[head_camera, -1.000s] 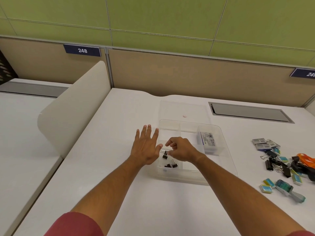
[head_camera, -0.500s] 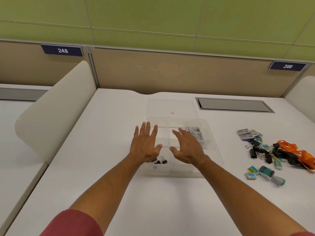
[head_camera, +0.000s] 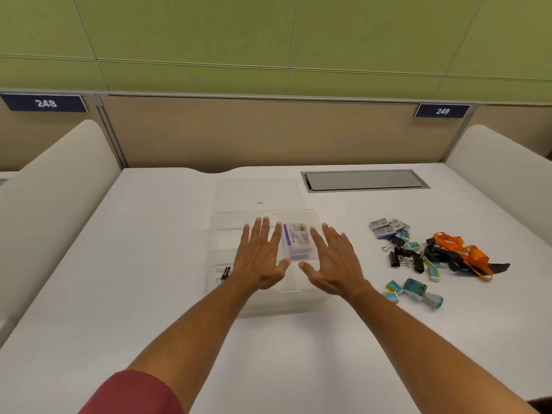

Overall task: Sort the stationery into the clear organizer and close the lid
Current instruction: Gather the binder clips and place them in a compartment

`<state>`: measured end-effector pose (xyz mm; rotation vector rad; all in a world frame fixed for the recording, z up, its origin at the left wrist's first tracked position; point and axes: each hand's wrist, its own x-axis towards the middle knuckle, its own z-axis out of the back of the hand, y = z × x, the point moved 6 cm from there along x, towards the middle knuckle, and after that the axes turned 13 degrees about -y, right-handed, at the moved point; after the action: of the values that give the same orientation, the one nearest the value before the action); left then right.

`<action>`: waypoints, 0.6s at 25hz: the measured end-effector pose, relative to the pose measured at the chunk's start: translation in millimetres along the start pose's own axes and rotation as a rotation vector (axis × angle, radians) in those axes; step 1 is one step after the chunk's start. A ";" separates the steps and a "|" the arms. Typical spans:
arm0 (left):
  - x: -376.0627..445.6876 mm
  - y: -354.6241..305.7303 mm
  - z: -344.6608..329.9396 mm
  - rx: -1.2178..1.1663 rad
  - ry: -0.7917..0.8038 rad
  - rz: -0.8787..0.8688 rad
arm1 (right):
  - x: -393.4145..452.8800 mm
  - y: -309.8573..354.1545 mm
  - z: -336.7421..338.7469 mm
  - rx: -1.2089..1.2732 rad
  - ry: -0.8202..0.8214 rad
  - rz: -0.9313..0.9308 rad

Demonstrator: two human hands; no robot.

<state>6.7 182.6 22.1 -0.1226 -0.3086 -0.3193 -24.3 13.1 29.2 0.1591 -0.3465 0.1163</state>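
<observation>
Both the left hand point(head_camera: 259, 258) and the right hand point(head_camera: 334, 264) are spread flat, holding nothing, over the clear plastic organizer point(head_camera: 319, 294) mid-bench. The loose black binder clips point(head_camera: 406, 259) to the right should be gathered next, by kind.

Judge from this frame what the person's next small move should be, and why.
Probably send the right hand right to the loose pile and pick up a black binder clip. Both hands are flat and hold nothing over the clear organizer, the left hand too. The organizer shows only a few binder clips and a labelled box, with its lid still off behind it.
</observation>
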 end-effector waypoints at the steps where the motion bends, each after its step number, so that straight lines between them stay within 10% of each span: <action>1: 3.6 -12.0 -1.6 0.001 -0.001 -0.014 | -2.5 -11.8 3.0 -0.007 -0.003 -0.012; 15: 39.0 -175.7 -46.5 -0.095 0.072 -0.124 | -38.8 -176.1 11.1 -0.034 0.058 -0.173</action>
<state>-2.5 -2.1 2.8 -0.1858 -0.2303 -0.4602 -39.4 -164.9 2.2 0.1509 -0.2750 -0.0561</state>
